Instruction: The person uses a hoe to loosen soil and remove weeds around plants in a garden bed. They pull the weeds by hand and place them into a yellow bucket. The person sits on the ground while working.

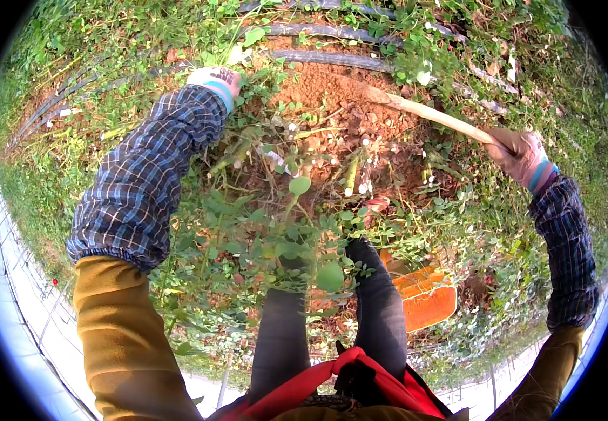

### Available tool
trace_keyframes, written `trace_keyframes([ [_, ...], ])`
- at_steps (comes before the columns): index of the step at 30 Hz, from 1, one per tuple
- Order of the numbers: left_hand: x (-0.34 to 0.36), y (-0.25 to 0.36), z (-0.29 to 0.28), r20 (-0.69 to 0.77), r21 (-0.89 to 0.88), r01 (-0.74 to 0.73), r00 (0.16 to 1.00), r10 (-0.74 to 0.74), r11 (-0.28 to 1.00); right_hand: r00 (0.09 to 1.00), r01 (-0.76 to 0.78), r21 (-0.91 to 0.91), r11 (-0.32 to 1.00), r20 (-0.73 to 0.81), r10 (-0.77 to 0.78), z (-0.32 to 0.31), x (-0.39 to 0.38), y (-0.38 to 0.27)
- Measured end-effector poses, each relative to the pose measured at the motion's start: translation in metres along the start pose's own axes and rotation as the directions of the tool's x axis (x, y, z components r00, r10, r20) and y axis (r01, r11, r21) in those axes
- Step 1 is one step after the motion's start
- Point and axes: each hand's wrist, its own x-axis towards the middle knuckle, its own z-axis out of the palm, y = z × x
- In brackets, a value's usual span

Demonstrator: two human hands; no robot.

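Note:
My right hand (519, 156), in a worn pinkish glove, is closed around a wooden tool handle (448, 119). The handle slants to the left into loose reddish soil (318, 88), and its far end is caked with earth, so the tool's head cannot be made out. At the upper left, my left hand (218, 81), in a light glove with a blue and pink cuff, reaches down into green leaves beside that soil. Its fingers are mostly hidden. Cut pale stems (352, 175) stick up between my hands and legs.
Dark irrigation hoses (328, 59) run across the bed beyond the dug soil. An orange plastic container (427, 298) lies by my right leg (380, 302). Low leafy plants (234, 231) surround my legs, with whitish sheeting (37, 309) along the lower left edge.

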Motion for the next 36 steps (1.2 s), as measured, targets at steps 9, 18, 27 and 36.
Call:
trace_keyframes([
  [9, -0.009, -0.066, -0.036, -0.197, -0.07, 0.237, 0.949, -0.246, 0.969, 0.956, -0.226, 0.5, 0.836, 0.28, 0.091, 0.056, 0.093, -0.029],
  [18, -0.042, -0.13, -0.019, -0.012, -0.14, 0.363, 0.93, -0.368, 0.921, 0.994, 0.096, -0.116, 0.989, 0.072, -0.088, 0.001, 0.01, -0.031],
  [27, -0.024, 0.017, -0.048, 0.384, 0.254, -0.204, 0.918, 0.095, 0.945, 0.947, 0.057, 0.117, 0.991, 0.308, -0.091, 0.066, 0.12, -0.078],
  [36, -0.028, -0.028, 0.004, -0.18, -0.084, 0.008, 0.983, -0.023, 0.996, 0.971, -0.196, 0.206, 0.959, 0.177, 0.16, 0.005, -0.003, -0.066],
])
